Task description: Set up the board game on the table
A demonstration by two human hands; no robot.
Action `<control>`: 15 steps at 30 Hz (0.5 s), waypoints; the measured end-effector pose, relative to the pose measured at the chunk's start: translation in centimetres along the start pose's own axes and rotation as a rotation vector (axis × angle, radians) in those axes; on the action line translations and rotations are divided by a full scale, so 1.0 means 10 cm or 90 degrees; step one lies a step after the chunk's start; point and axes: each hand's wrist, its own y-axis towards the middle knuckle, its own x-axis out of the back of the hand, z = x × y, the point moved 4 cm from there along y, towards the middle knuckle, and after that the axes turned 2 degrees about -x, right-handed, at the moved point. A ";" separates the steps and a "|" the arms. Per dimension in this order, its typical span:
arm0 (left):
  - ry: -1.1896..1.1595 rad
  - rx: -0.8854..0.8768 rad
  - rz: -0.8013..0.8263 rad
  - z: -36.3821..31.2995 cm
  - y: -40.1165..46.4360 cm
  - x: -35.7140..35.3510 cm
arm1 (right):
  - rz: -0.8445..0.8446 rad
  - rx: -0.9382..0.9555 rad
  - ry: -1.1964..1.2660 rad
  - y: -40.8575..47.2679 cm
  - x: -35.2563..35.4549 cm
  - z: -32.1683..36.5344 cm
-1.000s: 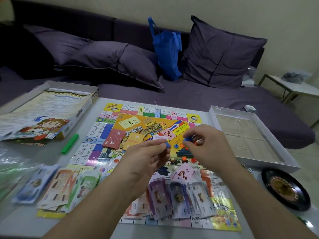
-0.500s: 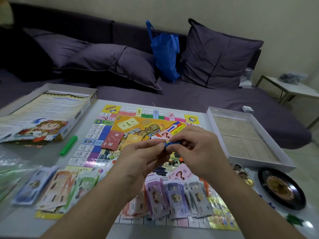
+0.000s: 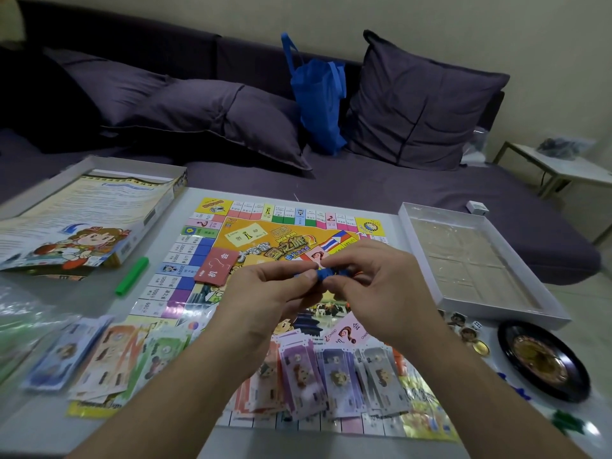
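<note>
Table (image 3: 99, 313): pale top, carrying everything below.
Game board (image 3: 251, 233): flat at the middle, orange centre, coloured squares round the edge.
Paper money (image 3: 334, 369): fanned piles on the board's near edge.
Left hand (image 3: 265, 296): above the board, pinching blue pieces (image 3: 328, 272).
Right hand (image 3: 381, 286): pinching the same blue pieces.
</note>
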 end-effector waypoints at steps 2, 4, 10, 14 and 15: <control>0.002 -0.004 0.001 0.00 0.00 0.00 | -0.025 -0.009 0.013 0.00 0.00 0.01; -0.011 -0.005 0.004 0.00 -0.01 -0.01 | -0.046 -0.020 0.039 -0.01 0.00 0.01; 0.006 -0.014 0.010 -0.03 -0.02 0.01 | -0.062 -0.002 0.031 -0.02 0.02 0.07; 0.081 -0.033 -0.008 -0.06 -0.03 0.03 | -0.065 0.052 -0.034 -0.05 -0.01 0.14; 0.085 -0.033 -0.011 -0.06 -0.03 0.03 | -0.066 0.053 -0.036 -0.06 -0.02 0.15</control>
